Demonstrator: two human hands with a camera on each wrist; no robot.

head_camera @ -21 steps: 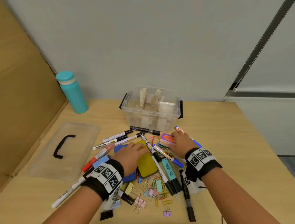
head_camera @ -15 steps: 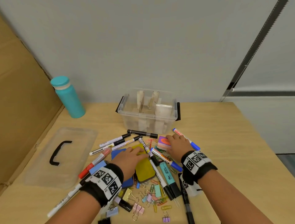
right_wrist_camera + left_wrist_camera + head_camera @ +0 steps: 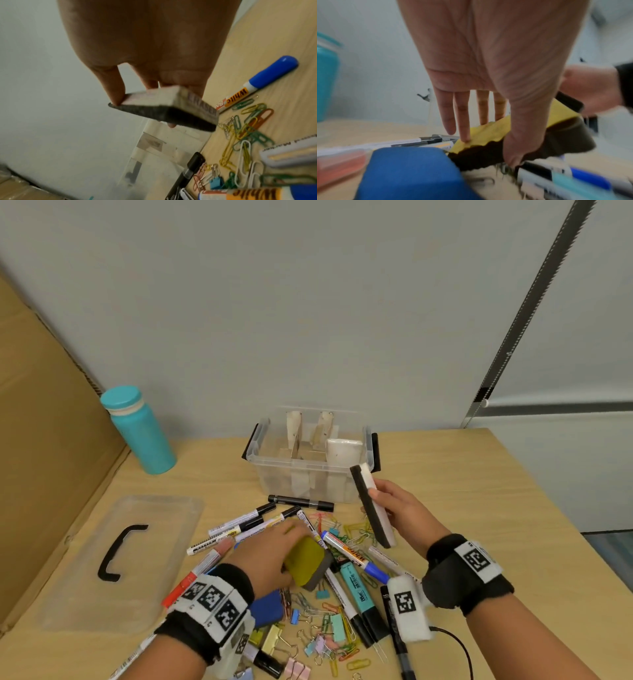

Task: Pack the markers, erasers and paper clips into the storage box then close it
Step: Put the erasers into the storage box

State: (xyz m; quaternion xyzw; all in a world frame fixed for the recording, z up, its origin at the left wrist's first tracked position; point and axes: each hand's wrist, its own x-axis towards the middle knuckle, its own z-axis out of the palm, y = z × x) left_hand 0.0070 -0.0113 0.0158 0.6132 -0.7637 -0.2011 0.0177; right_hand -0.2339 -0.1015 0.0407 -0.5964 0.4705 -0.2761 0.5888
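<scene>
My right hand [image 3: 397, 508] holds a white board eraser with black felt [image 3: 371, 508] on edge in the air, just in front of the right end of the clear storage box [image 3: 270, 474]. In the right wrist view the fingers [image 3: 116, 100] and thumb pinch this eraser [image 3: 154, 108]. My left hand [image 3: 274, 556] grips a yellow eraser [image 3: 305, 559], tilted up off the pile, with fingers on top and the thumb [image 3: 513, 158] round its dark felt edge [image 3: 488, 152]. A blue eraser [image 3: 267, 607] lies beside my left wrist. Markers [image 3: 239, 523] and paper clips [image 3: 356, 532] lie scattered on the table.
The box's clear lid with a black handle [image 3: 120, 556] lies flat at the left. A teal bottle [image 3: 140, 433] stands at the back left beside a cardboard wall [image 3: 41, 440]. Cardboard dividers [image 3: 298, 433] stand inside the box. Binder clips [image 3: 294, 669] lie near the front edge.
My right hand has lifted the white eraser off the pile and up toward the box. My left hand has closed on the yellow eraser and tipped it up.
</scene>
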